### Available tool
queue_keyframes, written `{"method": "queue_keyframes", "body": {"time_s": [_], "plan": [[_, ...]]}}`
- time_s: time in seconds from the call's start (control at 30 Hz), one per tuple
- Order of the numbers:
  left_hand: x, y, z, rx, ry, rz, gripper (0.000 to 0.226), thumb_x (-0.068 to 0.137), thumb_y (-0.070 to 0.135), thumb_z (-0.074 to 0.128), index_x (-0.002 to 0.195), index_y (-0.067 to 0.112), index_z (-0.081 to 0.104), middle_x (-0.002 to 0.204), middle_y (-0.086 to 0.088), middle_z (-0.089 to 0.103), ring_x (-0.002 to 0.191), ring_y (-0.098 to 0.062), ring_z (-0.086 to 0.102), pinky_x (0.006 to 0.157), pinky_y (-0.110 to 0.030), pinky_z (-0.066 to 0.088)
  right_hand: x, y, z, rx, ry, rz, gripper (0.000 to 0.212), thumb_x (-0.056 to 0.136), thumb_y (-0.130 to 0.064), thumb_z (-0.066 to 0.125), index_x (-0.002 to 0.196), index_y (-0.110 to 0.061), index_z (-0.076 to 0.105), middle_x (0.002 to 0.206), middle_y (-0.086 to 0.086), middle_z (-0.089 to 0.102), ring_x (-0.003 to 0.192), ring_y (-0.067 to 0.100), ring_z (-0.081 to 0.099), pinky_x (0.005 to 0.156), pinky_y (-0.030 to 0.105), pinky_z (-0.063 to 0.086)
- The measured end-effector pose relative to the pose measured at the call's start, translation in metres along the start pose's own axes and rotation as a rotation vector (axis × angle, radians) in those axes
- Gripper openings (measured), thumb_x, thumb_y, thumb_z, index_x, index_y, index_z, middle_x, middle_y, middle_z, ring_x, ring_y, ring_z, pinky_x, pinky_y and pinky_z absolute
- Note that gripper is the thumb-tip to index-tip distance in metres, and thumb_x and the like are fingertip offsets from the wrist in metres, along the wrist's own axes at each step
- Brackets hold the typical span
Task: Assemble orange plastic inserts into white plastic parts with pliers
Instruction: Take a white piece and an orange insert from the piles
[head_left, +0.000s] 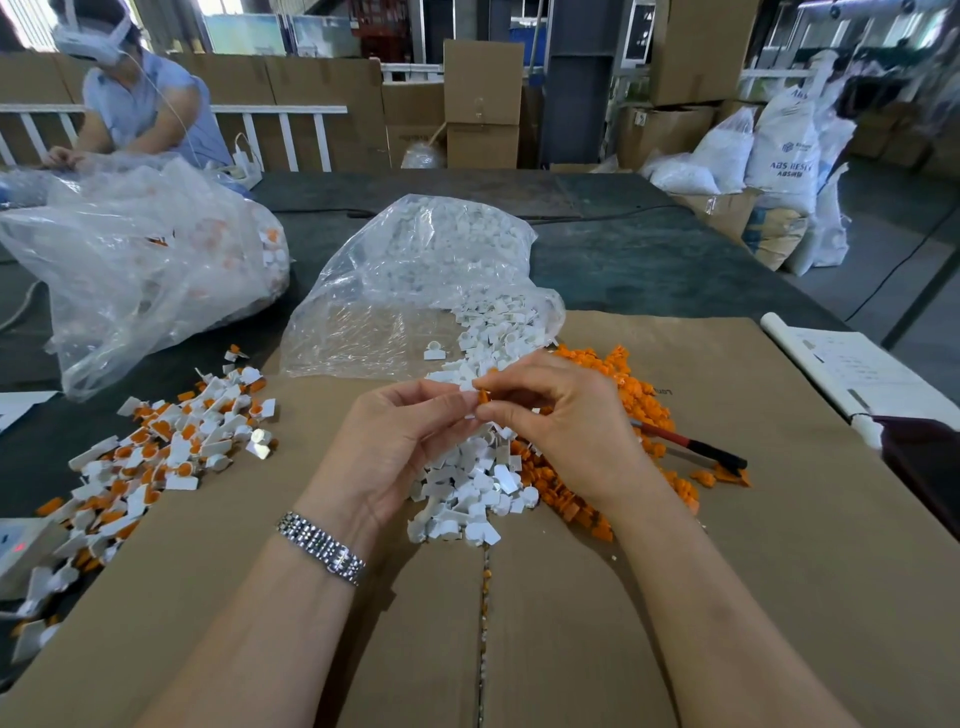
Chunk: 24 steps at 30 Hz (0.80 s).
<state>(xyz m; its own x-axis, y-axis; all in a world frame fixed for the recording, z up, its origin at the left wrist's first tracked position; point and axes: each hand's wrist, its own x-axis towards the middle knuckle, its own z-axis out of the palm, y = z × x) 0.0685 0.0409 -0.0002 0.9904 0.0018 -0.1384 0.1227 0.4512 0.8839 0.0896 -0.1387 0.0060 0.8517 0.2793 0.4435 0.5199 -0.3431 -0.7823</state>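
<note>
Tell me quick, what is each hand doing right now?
Left hand: grip closed, pinching a white plastic part.
Right hand: grip closed, pinching an orange insert against that part.

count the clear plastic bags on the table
2: one clear bag at the left holding white and orange parts, and one clear bag in the middle spilling white parts. Others may lie out of view.

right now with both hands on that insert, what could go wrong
The orange insert is only pinched at the fingertips of the left hand and right hand, so it might slip into the white parts below. The pliers lie half buried among loose orange inserts, awkward to grab.
</note>
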Motion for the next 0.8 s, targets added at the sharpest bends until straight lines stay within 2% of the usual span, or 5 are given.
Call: {"method": "queue_keyframes", "body": {"time_s": [0.27, 0.37, 0.5, 0.63, 0.8], "plan": [[0.000, 0.000, -0.001, 0.020, 0.062, -0.009, 0.023, 0.066, 0.000, 0.082, 0.086, -0.006, 0.073, 0.087, -0.021, 0.077, 0.090, -0.033, 0.077, 0.077, -0.029, 0.063, 0.000, -0.002, -0.010, -0.045, -0.044, 0.097, 0.032, 0.083, -0.038, 0.080, 0.111, -0.024, 0.076, 0.095, -0.010, 0.069, 0.087, 0.006, 0.065, 0.080, 0.022, 0.056], [0.000, 0.002, -0.004, 0.039, 0.100, -0.024, 0.029, 0.066, 0.004, 0.083, 0.092, -0.002, 0.073, 0.090, -0.018, 0.078, 0.094, -0.032, 0.076, 0.066, -0.021, 0.060, 0.000, 0.007, -0.037, -0.422, 0.010, 0.281, 0.036, 0.087, -0.052, 0.071, 0.114, -0.027, 0.067, 0.108, -0.013, 0.063, 0.094, 0.004, 0.060, 0.083, 0.027, 0.051], [0.002, 0.002, -0.006, 0.020, 0.114, -0.007, 0.031, 0.066, 0.004, 0.083, 0.094, -0.002, 0.072, 0.099, -0.020, 0.078, 0.096, -0.030, 0.075, 0.064, -0.020, 0.058, -0.007, 0.015, -0.058, -0.858, -0.251, 0.619, 0.045, 0.085, -0.056, 0.070, 0.107, -0.020, 0.053, 0.103, -0.001, 0.051, 0.101, 0.021, 0.052, 0.094, 0.047, 0.048], [0.004, 0.001, -0.008, -0.044, 0.110, 0.005, 0.019, 0.065, 0.003, 0.083, 0.083, 0.000, 0.078, 0.096, -0.018, 0.078, 0.092, -0.029, 0.077, 0.067, -0.022, 0.060, -0.008, 0.008, -0.057, -0.920, -0.260, 0.616, 0.034, 0.088, -0.048, 0.067, 0.085, -0.019, 0.048, 0.084, -0.001, 0.049, 0.081, 0.018, 0.049, 0.085, 0.044, 0.045], [0.003, 0.002, -0.009, -0.018, 0.110, -0.001, 0.029, 0.058, 0.012, 0.087, 0.084, 0.006, 0.078, 0.100, -0.015, 0.078, 0.091, -0.023, 0.077, 0.075, -0.027, 0.063, -0.010, -0.001, -0.057, -0.854, -0.158, 0.555, 0.025, 0.096, -0.043, 0.055, 0.089, -0.019, 0.055, 0.082, 0.001, 0.058, 0.074, 0.018, 0.055, 0.072, 0.037, 0.045]]}}
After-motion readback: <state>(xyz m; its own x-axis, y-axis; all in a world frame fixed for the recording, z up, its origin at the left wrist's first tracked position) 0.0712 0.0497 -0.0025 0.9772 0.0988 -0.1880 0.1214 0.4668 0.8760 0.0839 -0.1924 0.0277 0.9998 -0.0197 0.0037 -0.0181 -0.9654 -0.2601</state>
